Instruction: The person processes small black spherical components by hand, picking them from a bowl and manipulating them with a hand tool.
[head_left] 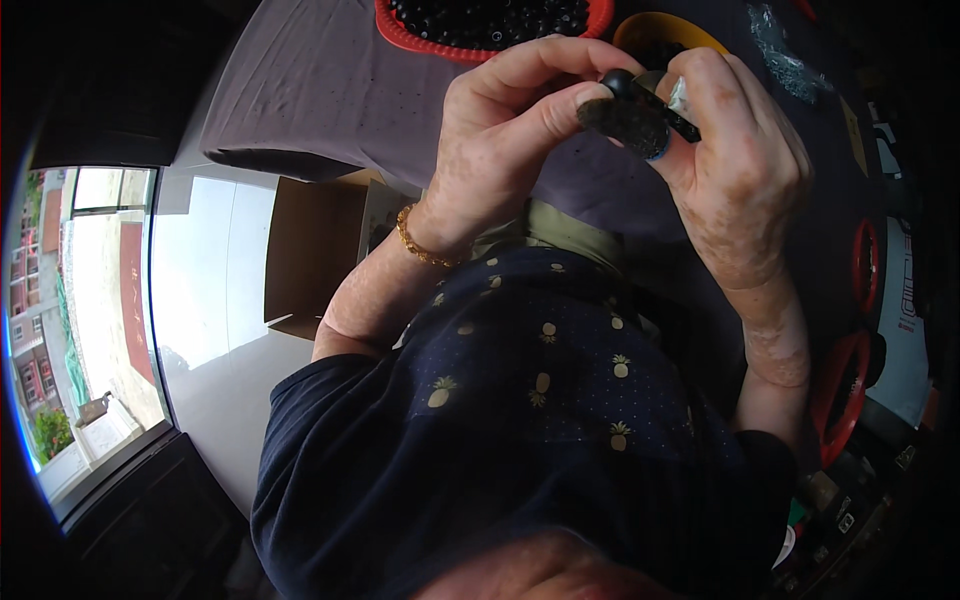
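My left hand (pixel 500 130) is closed in a pinch, thumb and forefinger on a small shiny black ball (pixel 617 82). Close against it, my right hand (pixel 740 145) has its fingers curled round a narrow dark piece (pixel 682 122), partly hidden, with something white showing at the fingers. A dark, worn oval piece (pixel 628 122) with a blue edge lies along my right thumb, like a cover over it. Both hands meet above the near side of the cloth-covered table. Beyond them stands a red basket (pixel 430 45) full of small black round pieces.
A yellow bowl (pixel 640 35) with dark contents stands behind my hands on the grey cloth (pixel 300 90). Clear crumpled plastic (pixel 785 50) lies at the far right. Red-rimmed containers (pixel 845 395) are at the right, and an open cardboard box (pixel 310 250) is at the left.
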